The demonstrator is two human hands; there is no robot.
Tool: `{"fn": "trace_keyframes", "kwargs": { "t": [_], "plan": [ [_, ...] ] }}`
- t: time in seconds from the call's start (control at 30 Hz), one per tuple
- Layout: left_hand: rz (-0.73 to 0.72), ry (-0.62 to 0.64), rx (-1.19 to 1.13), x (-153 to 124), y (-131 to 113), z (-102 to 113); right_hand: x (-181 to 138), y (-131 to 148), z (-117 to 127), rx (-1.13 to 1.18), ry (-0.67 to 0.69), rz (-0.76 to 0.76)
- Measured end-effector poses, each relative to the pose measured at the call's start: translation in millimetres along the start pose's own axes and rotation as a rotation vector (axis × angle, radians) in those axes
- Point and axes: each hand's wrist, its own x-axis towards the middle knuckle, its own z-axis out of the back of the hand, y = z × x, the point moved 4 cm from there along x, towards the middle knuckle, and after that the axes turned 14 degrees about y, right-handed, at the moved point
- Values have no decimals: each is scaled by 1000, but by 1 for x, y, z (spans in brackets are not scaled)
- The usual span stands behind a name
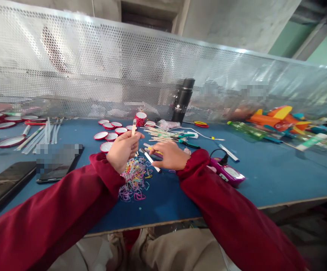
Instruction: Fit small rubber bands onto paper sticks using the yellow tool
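Note:
My left hand (124, 151) is closed around a pale flat wooden stick (134, 128), which stands upright with a darker tip. Whether more than one stick is in that grip, I cannot tell. Below this hand lies a pile of colourful small rubber bands (135, 178). My right hand (170, 155) is open, thumb and fingers apart, beside a white marker (151, 161) with black ends. Its fingers also reach near a yellow and purple pen-like item, partly covered by the hand. Behind my hands lies a heap of thin wooden sticks (160, 134).
Red-rimmed round lids (100, 136) lie behind my left hand. Two phones (58, 165) and several translucent glue sticks (36, 140) are at left. A black bottle (183, 101), green-handled pliers (188, 143), a purple device (228, 173) and an orange toy plane (276, 119) stand or lie rightward.

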Motion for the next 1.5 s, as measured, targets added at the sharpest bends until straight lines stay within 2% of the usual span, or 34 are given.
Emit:
{"fn": "trace_keyframes", "kwargs": {
  "t": [0.07, 0.2, 0.37, 0.5, 0.73, 1.0, 1.17, 1.27, 1.33, 1.5],
  "plan": [
    [4, -4, 1, 0, 0, 0, 1, 0, -3, -40, 11, -31],
    [8, -11, 6, 0, 0, 0, 3, -8, -6, -121, -56, -133],
    [-2, 1, 17, 0, 2, 2, 6, -18, -7, -110, -64, -263],
    [-19, 2, 13, 1, 3, 3, 1, -26, 3, -62, -124, -320],
    [-3, 8, 10, 0, 3, 1, -14, -46, 21, -55, -175, -556],
    [2, -2, 13, -1, 2, 1, -11, -51, 13, -31, -102, -539],
    [-2, 4, 24, -1, 2, 1, -12, -49, 12, -23, -118, -495],
    [-10, 4, 19, -1, 1, 0, -10, -47, 13, 32, -186, -467],
    [-16, -4, 14, -1, 1, 1, -7, -44, 14, 164, -271, -396],
    [0, -47, 38, -1, 4, 2, -1, -27, 19, 573, -500, -32]
  ]
}}
